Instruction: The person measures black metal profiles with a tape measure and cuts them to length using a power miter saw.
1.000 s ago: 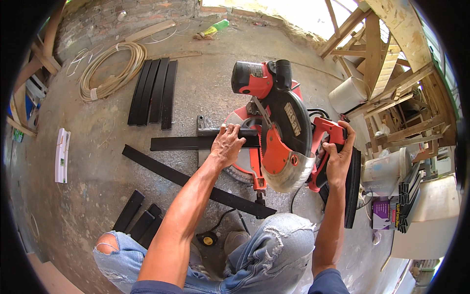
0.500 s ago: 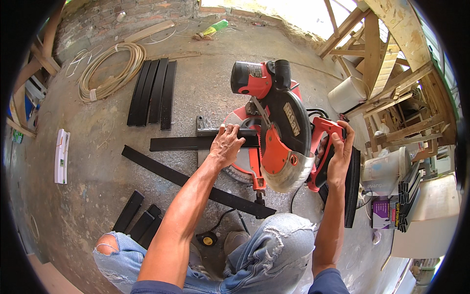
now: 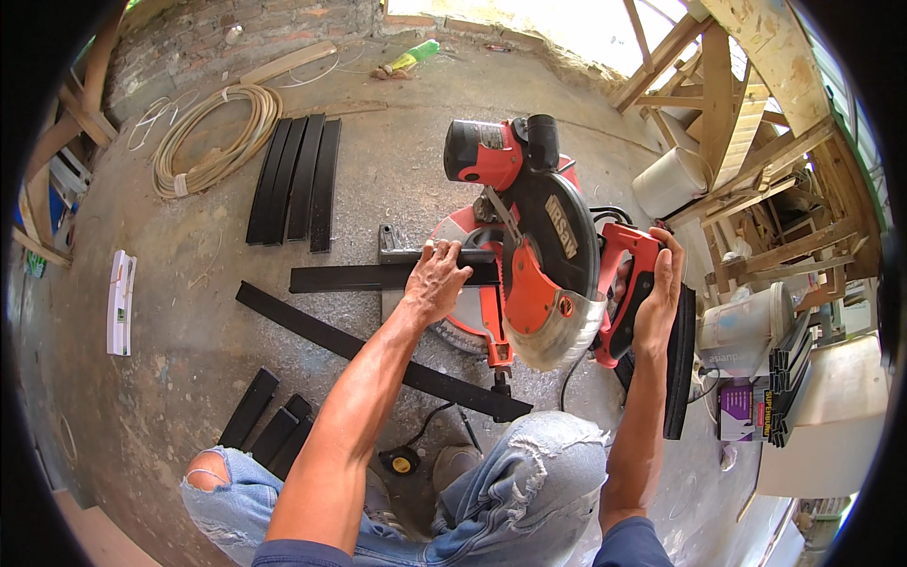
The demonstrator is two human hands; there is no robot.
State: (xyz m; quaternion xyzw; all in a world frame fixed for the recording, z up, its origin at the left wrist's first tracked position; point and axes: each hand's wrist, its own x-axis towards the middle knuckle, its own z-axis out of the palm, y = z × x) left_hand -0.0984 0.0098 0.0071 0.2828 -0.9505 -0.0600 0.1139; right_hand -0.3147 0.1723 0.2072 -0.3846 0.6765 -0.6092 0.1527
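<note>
A red and black miter saw [image 3: 559, 222] stands on the floor in front of me, its head raised over the round base. My left hand [image 3: 438, 281] presses a black rectangular bar [image 3: 348, 278] against the saw's fence, fingers hooked over the bar's far side. The bar's right end reaches in beside the clear blade guard [image 3: 559, 342]. On the right, my right hand [image 3: 655, 307] is wrapped round the saw's handle [image 3: 631, 300]; part of its fingers is hidden behind the grip. A longer black strip [image 3: 307, 326] lies slantwise on the floor under my left forearm.
Several black pieces [image 3: 293, 180] lie side by side at the far left, near a coiled hose [image 3: 170, 161]. Shorter black offcuts [image 3: 248, 408] and a tape measure [image 3: 401, 460] rest near my legs. Buckets [image 3: 746, 326], a purple box [image 3: 740, 413] and stacked timber [image 3: 723, 94] line the right side.
</note>
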